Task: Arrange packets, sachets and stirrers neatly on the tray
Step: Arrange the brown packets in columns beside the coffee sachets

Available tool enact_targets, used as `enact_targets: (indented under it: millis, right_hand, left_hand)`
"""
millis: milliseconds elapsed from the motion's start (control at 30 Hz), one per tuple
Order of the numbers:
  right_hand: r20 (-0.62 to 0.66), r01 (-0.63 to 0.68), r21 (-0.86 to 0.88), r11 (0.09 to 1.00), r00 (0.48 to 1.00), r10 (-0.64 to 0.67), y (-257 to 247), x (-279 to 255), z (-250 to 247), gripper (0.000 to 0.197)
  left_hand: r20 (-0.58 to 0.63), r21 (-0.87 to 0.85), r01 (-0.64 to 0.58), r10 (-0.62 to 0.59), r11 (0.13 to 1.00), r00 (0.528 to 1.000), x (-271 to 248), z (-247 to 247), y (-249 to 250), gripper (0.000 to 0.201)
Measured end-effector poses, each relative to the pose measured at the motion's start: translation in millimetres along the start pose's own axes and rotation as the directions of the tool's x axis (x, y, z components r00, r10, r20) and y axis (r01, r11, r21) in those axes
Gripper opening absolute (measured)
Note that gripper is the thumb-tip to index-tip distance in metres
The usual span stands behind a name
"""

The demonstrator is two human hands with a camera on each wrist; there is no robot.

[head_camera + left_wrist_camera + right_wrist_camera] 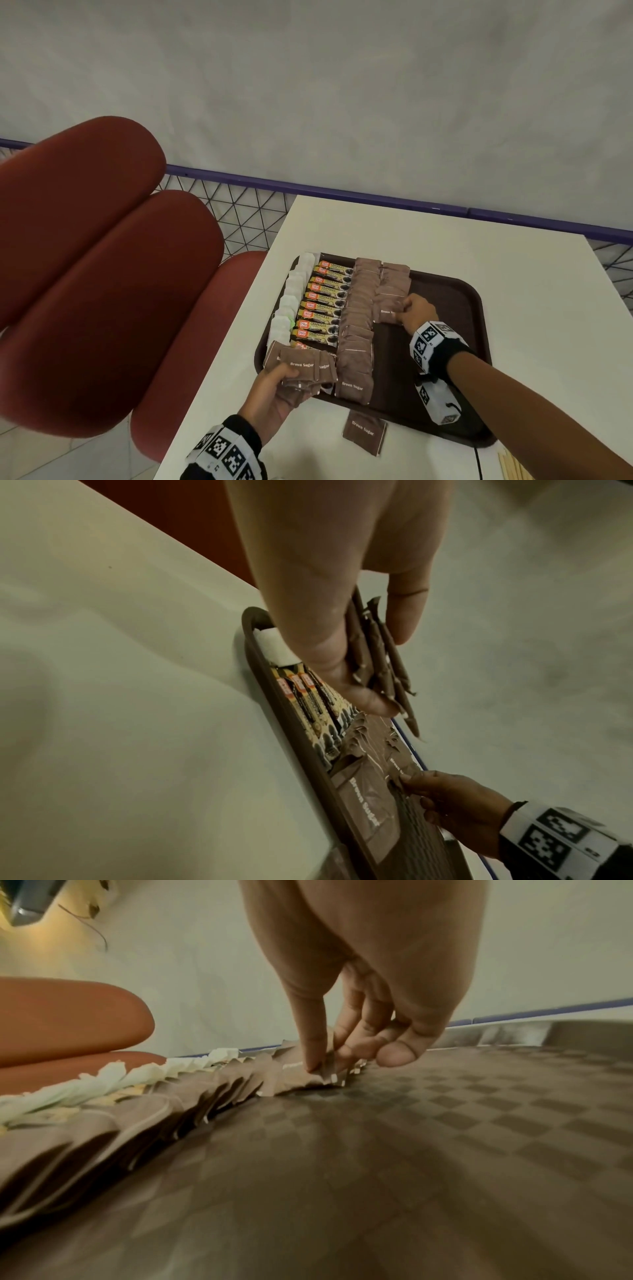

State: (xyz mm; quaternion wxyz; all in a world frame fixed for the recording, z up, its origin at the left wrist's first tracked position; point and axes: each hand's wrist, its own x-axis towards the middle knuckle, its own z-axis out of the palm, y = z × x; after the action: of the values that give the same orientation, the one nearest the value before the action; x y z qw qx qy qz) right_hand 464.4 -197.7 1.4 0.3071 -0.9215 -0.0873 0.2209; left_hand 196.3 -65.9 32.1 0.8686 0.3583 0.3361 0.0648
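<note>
A dark brown tray (455, 305) lies on the white table (428, 233). From its left side run rows of white sachets (294, 291), coffee granule sticks (325, 301) and brown sugar sachets (359, 318), with a shorter second brown column (394, 284) beside them. My left hand (274, 387) grips a fanned bunch of brown sugar sachets (305, 368) over the tray's near left corner; the left wrist view shows the bunch (377, 666) edge-on between thumb and fingers. My right hand (416, 313) pinches the front brown sugar sachet (385, 313) of the short column (318, 1074).
One loose brown sugar sachet (363, 433) lies on the table just in front of the tray. Wooden stirrers (513, 467) show at the bottom right beside a black cable (478, 459). Red padded chairs (102, 274) stand left of the table. A purple rail with wire mesh (342, 195) runs behind.
</note>
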Motion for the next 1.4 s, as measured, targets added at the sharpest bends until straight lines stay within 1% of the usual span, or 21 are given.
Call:
enact_targets:
  millis: [133, 200, 267, 400, 467, 533, 600, 667, 767, 833, 900, 967, 1033, 1100, 1233, 1333, 1400]
  right_hand:
    - [-0.005, -0.014, -0.024, 1.0, 1.0, 0.014, 0.8, 4.8, 3.5, 0.025]
    - [-0.032, -0.007, -0.02, 1.0, 0.999, 0.006, 1.3, 6.0, 4.5, 0.033]
    - [-0.054, 0.009, -0.039, 0.999, 0.998, -0.011, 1.1, 5.5, 4.8, 0.036]
    - [-0.104, 0.043, -0.058, 0.997, 0.993, -0.049, 1.3, 1.9, 8.2, 0.032]
    - [-0.138, 0.061, -0.05, 0.997, 0.988, -0.067, 2.3, -1.4, 9.6, 0.034]
    - [-0.186, 0.089, -0.01, 0.996, 0.978, -0.089, 2.5, -6.7, 9.0, 0.035]
    - [-0.223, 0.118, 0.041, 0.992, 0.969, -0.106, 3.1, -14.2, 7.3, 0.032]
    - [-0.221, 0.153, 0.062, 0.986, 0.966, -0.136, 5.0, -23.7, 6.4, 0.027]
    - [-0.166, 0.251, 0.096, 0.963, 0.958, -0.233, 4.4, -42.2, 7.3, 0.017]
    - [-0.084, 0.302, 0.202, 0.932, 0.953, -0.29, -0.1, -58.0, 7.9, 0.01]
    - [0.028, 0.306, 0.318, 0.897, 0.943, -0.331, -7.3, -76.1, 7.4, 0.006]
    - [0.117, 0.325, 0.375, 0.868, 0.913, -0.392, -14.0, -91.9, 7.4, 0.006]
    - [0.194, 0.331, 0.399, 0.855, 0.881, -0.432, -19.7, -104.2, 9.9, 0.011]
    - [0.244, 0.299, 0.427, 0.854, 0.871, -0.427, -23.5, -113.2, 14.7, 0.018]
    - [0.269, 0.252, 0.444, 0.86, 0.878, -0.397, -27.1, -121.9, 21.6, 0.032]
    - [0.296, 0.234, 0.43, 0.872, 0.876, -0.381, -26.0, -122.1, 24.1, 0.034]
    - [0.341, 0.171, 0.464, 0.869, 0.871, -0.353, -24.6, -121.3, 26.0, 0.035]
  left_hand:
    - [-0.017, -0.022, 0.0, 0.0, 1.0, 1.0, 1.8, -3.2, 0.2, 0.04]
    - [-0.023, -0.023, -0.012, 0.011, 1.0, 1.0, 1.8, -2.8, 0.7, 0.038]
    - [-0.031, -0.022, -0.027, 0.026, 0.999, 0.999, 1.2, -1.6, 1.5, 0.036]
    - [-0.053, 0.005, -0.047, 0.047, 0.999, 0.998, -0.8, 2.8, 3.3, 0.035]
    - [-0.059, 0.026, -0.057, 0.058, 0.998, 0.997, -3.0, 4.5, 4.1, 0.033]
    - [-0.057, 0.039, -0.06, 0.062, 0.997, 0.996, -4.8, 6.0, 4.3, 0.032]
    - [-0.057, 0.04, -0.054, 0.057, 0.998, 0.997, -5.4, 6.9, 3.2, 0.031]
    - [-0.055, 0.041, -0.049, 0.051, 0.998, 0.997, -5.8, 8.9, 2.2, 0.029]
    - [-0.034, 0.043, -0.05, 0.052, 0.998, 0.998, -6.5, 15.1, 1.3, 0.028]
    - [-0.022, 0.043, -0.046, 0.047, 0.998, 0.999, -6.7, 20.3, 0.5, 0.028]
    - [-0.018, 0.051, -0.043, 0.044, 0.998, 0.999, -6.5, 25.2, -0.7, 0.027]
    - [-0.018, 0.054, -0.045, 0.046, 0.998, 0.999, -6.1, 30.0, -2.8, 0.026]
    - [-0.019, 0.059, -0.051, 0.053, 0.997, 0.998, -6.1, 33.8, -5.3, 0.026]
    - [-0.019, 0.066, -0.055, 0.056, 0.996, 0.998, -5.9, 35.8, -8.0, 0.029]
    - [-0.006, 0.083, -0.053, 0.054, 0.995, 0.999, -6.1, 37.5, -11.2, 0.033]
    - [0.004, 0.1, -0.061, 0.061, 0.993, 0.998, -6.8, 37.2, -12.5, 0.034]
    - [0.013, 0.11, -0.067, 0.066, 0.992, 0.998, -7.2, 37.0, -13.1, 0.035]
